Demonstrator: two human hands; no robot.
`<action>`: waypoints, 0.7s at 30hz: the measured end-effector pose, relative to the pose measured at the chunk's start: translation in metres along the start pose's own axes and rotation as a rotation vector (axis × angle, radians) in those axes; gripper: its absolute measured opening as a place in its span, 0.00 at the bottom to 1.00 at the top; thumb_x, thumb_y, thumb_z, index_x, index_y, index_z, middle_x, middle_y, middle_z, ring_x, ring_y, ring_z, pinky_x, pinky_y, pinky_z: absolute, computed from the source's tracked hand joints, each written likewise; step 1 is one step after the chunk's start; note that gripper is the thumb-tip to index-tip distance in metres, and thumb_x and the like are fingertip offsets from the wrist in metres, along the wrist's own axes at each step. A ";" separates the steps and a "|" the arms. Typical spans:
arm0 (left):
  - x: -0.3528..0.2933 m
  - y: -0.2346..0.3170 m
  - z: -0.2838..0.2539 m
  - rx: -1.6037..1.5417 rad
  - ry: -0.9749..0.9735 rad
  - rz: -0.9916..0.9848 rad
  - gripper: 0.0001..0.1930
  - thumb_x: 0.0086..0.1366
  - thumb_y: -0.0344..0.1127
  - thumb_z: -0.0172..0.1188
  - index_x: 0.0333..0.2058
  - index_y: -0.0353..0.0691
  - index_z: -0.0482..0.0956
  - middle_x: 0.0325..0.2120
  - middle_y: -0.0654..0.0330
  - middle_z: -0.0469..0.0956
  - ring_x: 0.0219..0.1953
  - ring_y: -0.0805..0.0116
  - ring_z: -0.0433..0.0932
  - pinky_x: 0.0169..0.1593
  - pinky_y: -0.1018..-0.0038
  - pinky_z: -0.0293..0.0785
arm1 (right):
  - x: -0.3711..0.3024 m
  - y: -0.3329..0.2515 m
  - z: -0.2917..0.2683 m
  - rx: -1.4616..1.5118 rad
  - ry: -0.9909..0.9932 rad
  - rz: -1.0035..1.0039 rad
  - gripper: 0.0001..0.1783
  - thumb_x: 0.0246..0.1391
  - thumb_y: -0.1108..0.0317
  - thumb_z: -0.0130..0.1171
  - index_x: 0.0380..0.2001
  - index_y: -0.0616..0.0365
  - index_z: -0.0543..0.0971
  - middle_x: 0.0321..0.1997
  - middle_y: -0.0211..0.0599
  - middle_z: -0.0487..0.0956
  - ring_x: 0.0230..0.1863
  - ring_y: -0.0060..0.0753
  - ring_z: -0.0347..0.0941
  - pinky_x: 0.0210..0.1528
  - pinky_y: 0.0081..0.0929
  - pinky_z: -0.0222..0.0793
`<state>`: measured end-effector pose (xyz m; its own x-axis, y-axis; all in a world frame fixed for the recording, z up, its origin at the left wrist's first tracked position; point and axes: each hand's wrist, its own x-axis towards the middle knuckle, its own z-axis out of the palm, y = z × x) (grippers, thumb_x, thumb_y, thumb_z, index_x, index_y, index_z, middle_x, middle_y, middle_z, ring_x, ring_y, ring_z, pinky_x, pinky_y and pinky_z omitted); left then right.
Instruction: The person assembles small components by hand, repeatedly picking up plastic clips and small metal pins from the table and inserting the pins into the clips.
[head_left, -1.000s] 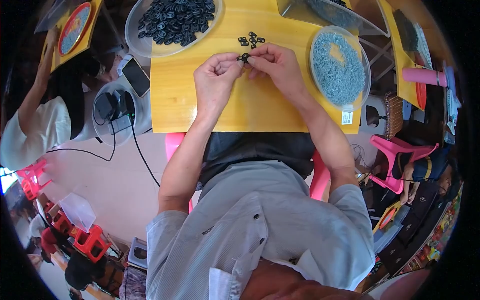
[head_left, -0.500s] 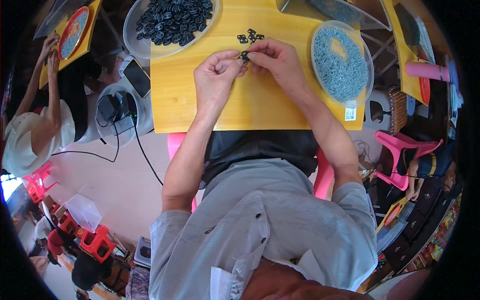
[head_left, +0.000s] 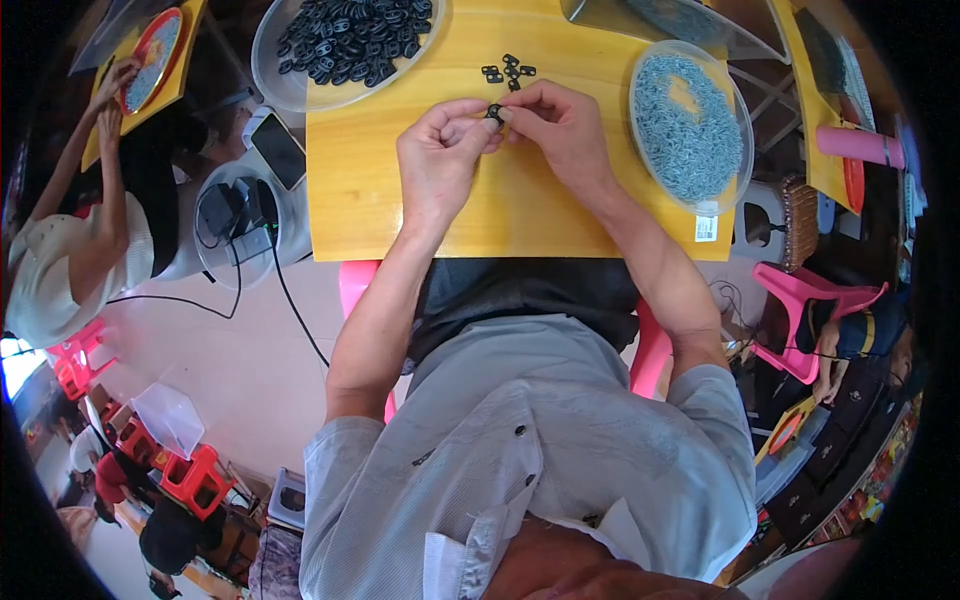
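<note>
My left hand (head_left: 438,160) pinches a small black plastic piece (head_left: 494,114) between thumb and fingers above the yellow table (head_left: 400,220). Closed at the same piece, from its right side, is my right hand (head_left: 566,135); whether its fingertips also hold a screw is too small to see. Just beyond my fingers lie several loose black plastic pieces (head_left: 511,70) with holes in them. A clear round tub (head_left: 275,85) heaped with similar black pieces stands at the far left. To the right, another clear tub (head_left: 746,150) holds many small silvery screws (head_left: 690,150).
A clear bin (head_left: 680,25) stands at the table's far right. On the left, a stool carries a phone (head_left: 277,148) and black power adapters (head_left: 235,210) with cables. A co-worker (head_left: 90,240) works at a neighbouring table with a red tray (head_left: 155,60). Pink stools (head_left: 810,300) stand nearby.
Both hands stay on the black piece with only slight finger movement. The whole view has shifted slightly. The co-worker's hand at left has moved onto the red tray.
</note>
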<state>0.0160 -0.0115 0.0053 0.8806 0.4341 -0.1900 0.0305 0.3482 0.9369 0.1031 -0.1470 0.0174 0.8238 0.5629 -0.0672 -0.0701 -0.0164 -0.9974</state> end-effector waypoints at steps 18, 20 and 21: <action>-0.008 0.020 -0.009 0.683 -0.183 0.409 0.14 0.53 0.27 0.73 0.40 0.37 0.84 0.26 0.58 0.79 0.26 0.70 0.77 0.32 0.75 0.75 | 0.000 -0.024 -0.014 -0.014 -0.212 0.249 0.06 0.56 0.74 0.64 0.36 0.61 0.78 0.28 0.29 0.79 0.26 0.18 0.74 0.29 0.16 0.67; -0.007 0.021 -0.013 0.679 -0.160 0.464 0.15 0.53 0.27 0.73 0.40 0.37 0.84 0.27 0.58 0.79 0.27 0.70 0.77 0.33 0.75 0.75 | -0.001 -0.032 -0.010 -0.040 -0.194 0.261 0.06 0.56 0.73 0.64 0.37 0.61 0.79 0.28 0.28 0.79 0.27 0.17 0.74 0.29 0.16 0.67; -0.007 0.022 -0.013 0.677 -0.154 0.509 0.15 0.52 0.26 0.73 0.40 0.37 0.84 0.28 0.58 0.79 0.27 0.69 0.78 0.33 0.74 0.75 | -0.002 -0.037 -0.009 -0.090 -0.206 0.276 0.07 0.57 0.71 0.63 0.37 0.62 0.80 0.28 0.27 0.79 0.27 0.16 0.73 0.30 0.15 0.65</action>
<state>0.0040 0.0042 0.0236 0.9166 0.2684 0.2965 -0.1528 -0.4500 0.8799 0.1092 -0.1544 0.0539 0.6493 0.6819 -0.3367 -0.2166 -0.2586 -0.9414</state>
